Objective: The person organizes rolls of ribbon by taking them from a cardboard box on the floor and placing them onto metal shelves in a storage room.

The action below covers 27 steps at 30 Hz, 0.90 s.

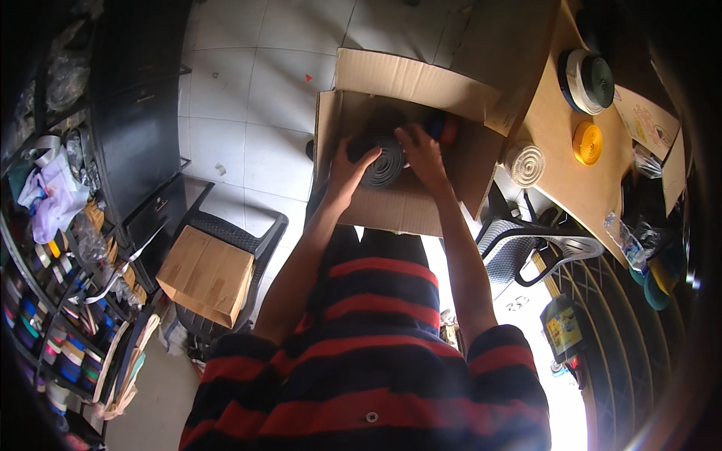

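Inside an open cardboard box (421,79) in front of me is a dark grey roll of coiled strap (386,167), its spiral face up. My left hand (352,169) grips the roll at its left side, the thumb lying over the top edge. On the opposite side my right hand (425,156) curls its fingers against the roll's right rim. Shadow hides part of the fingers and the roll's underside. In the box's far right corner sits a red roll (450,129) with something blue beside it.
On the right, a brown table (553,124) bears a yellow roll (587,143), a beige roll (526,164) and a stack of rolls (590,81). Black chairs stand either side, the left one carrying a cardboard box (207,272). Crowded shelves (68,323) line the left.
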Available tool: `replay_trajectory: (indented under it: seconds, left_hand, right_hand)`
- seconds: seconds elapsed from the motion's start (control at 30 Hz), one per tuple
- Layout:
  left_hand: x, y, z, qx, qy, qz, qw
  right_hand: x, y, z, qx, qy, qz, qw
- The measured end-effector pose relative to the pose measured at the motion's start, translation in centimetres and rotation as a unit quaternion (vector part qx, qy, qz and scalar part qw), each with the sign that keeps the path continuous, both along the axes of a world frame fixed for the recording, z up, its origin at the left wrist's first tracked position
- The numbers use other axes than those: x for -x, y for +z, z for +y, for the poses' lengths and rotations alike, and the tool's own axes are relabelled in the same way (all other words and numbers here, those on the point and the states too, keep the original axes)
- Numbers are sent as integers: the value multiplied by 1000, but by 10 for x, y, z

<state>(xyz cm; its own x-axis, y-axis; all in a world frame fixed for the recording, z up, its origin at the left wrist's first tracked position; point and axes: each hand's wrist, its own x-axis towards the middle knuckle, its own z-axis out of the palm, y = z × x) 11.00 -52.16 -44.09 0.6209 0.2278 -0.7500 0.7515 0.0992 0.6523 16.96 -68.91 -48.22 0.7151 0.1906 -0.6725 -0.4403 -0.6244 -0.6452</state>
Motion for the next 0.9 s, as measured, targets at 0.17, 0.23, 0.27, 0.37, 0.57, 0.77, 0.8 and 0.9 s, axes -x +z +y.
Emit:
replay_trajectory:
  seconds: [0.17,0.23,0.27,0.37,0.57,0.77,0.8,0.9]
  left_hand:
    - [-6,-21,0,51,63,2,997]
    - [-10,-22,-2,55,58,16,997]
    - [-10,-23,-2,43,38,11,998]
    - [-11,-33,0,37,-8,5,999]
    - [-9,-54,0,-2,-62,-2,998]
    - [-15,-104,-12,-128,-131,-97,978]
    - [-19,-111,-12,-136,-147,-110,974]
    - [-30,-123,-16,-131,-161,-168,964]
  right_hand:
    - [23,7,18,-85,17,-9,996]
    - [28,-2,19,-78,13,-23,997]
    - [29,-4,21,-77,9,-29,997]
    - [25,-9,18,-87,-27,26,996]
    - [22,-19,11,-19,-3,5,1000]
    - [26,-1,-2,205,92,-3,974]
    - [27,1,-2,208,100,-5,973]
    - [32,3,1,210,113,-16,971]
